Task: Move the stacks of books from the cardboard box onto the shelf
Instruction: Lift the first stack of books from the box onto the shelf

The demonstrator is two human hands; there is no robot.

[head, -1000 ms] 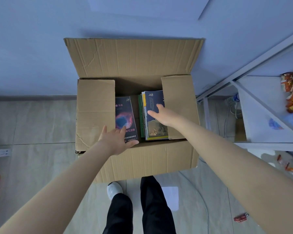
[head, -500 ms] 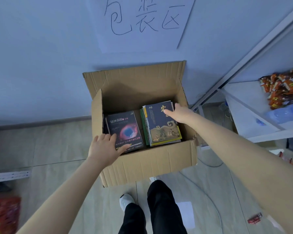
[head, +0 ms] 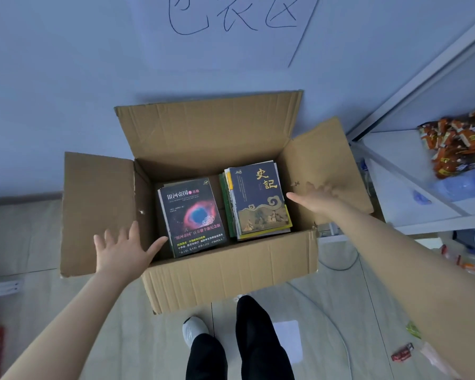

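Cardboard box (head: 231, 267), brown and open at the top, sits on a pale tiled floor (head: 39, 237) in the middle of the head view, against a bluish wall. Its flaps are spread outward.

Inside lie two stacks of books, side by side. The left stack (head: 192, 215) is topped by a black cover showing a pink and blue nebula. The right stack (head: 258, 198) stands higher and is topped by a navy cover with gold characters.

A person's left hand (head: 121, 250), at centre left, rests flat on the left flap (head: 96, 204) with fingers spread, its thumb reaching toward the nebula book; its grip is open and holds nothing. The right hand (head: 317, 198), at centre right, lies against the right flap (head: 324, 160) just beside the taller stack; its fingers are straight though blurred, so this grip is open too.

A white shelf (head: 395, 165) fills the right edge, carrying orange snack packets (head: 461, 146). A paper sign (head: 231, 23) with hand-drawn characters hangs on the wall at the top. Black trouser legs and a white shoe (head: 194, 329) show at the bottom.
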